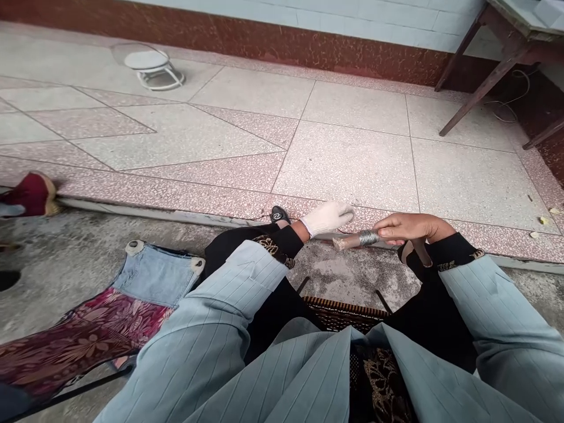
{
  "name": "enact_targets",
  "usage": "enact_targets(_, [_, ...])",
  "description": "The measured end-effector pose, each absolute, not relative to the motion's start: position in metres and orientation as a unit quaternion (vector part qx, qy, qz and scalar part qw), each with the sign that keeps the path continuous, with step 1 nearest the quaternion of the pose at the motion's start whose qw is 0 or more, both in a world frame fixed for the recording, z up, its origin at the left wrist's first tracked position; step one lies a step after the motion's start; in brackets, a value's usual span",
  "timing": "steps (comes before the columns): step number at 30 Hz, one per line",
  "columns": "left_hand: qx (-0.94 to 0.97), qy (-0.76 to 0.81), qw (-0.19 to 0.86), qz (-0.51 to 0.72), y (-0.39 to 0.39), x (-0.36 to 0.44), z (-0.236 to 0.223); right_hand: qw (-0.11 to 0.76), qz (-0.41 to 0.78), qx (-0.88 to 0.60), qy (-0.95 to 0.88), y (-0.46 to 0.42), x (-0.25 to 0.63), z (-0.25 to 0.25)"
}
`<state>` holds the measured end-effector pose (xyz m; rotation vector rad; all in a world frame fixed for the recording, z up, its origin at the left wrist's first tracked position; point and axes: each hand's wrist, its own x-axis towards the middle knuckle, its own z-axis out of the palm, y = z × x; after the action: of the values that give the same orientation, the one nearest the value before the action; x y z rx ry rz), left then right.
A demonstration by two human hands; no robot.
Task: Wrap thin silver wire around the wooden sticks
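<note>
My left hand (328, 218), in a white knitted glove, hovers over the raised terrazzo edge in front of my lap. Its fingers are curled together, and anything inside them is too small or hidden to make out. Just to its right, my bare right hand (404, 227) grips a short wooden stick (346, 242) with a pale, rough end pointing left. Silvery wire (369, 237) is wound in a tight coil around the stick beside my fingers. A brown strip (422, 252) shows below the right wrist; whether it belongs to the stick is unclear.
A woven seat (343, 314) shows between my legs. At left are denim and red floral cloth (118, 314) and another person's red shoe (33, 194). A white stool (152, 67) stands farther back, a wooden table (506, 44) at upper right. The step edge (211, 220) crosses ahead.
</note>
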<state>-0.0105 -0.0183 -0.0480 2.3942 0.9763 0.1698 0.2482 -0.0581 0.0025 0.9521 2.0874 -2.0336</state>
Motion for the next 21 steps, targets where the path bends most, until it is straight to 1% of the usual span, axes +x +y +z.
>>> enact_targets(3, [0.891, 0.396, 0.21, 0.067, -0.019, -0.008, -0.041, 0.066, -0.668, 0.31, 0.673, -0.057, 0.245, -0.001])
enact_targets(6, [0.891, 0.404, 0.191, 0.073, -0.016, -0.007, -0.032, 0.086, -0.623, 0.355, 0.691, -0.054, 0.242, -0.004])
enact_targets(8, [0.889, 0.404, 0.201, 0.081, -0.014, -0.007, -0.024, 0.121, -0.558, 0.402, 0.716, -0.051, 0.24, -0.004])
enact_targets(11, [0.884, 0.394, 0.237, 0.083, -0.017, -0.005, -0.011, 0.168, -0.425, 0.487, 0.745, -0.043, 0.239, -0.005])
enact_targets(14, [0.876, 0.375, 0.294, 0.069, -0.025, 0.001, -0.001, 0.167, -0.307, 0.579, 0.736, -0.034, 0.244, -0.007])
enact_targets(16, [0.876, 0.347, 0.329, 0.06, -0.03, 0.006, 0.001, 0.132, -0.251, 0.644, 0.711, -0.029, 0.251, -0.008])
enact_targets(18, [0.881, 0.316, 0.35, 0.05, -0.033, 0.012, -0.002, 0.062, -0.237, 0.68, 0.691, -0.028, 0.257, -0.007])
enact_targets(19, [0.883, 0.302, 0.356, 0.045, -0.034, 0.014, -0.005, 0.017, -0.258, 0.684, 0.682, -0.029, 0.26, -0.006])
enact_targets(21, [0.887, 0.282, 0.363, 0.037, -0.035, 0.018, -0.011, -0.085, -0.346, 0.666, 0.655, -0.034, 0.26, -0.001])
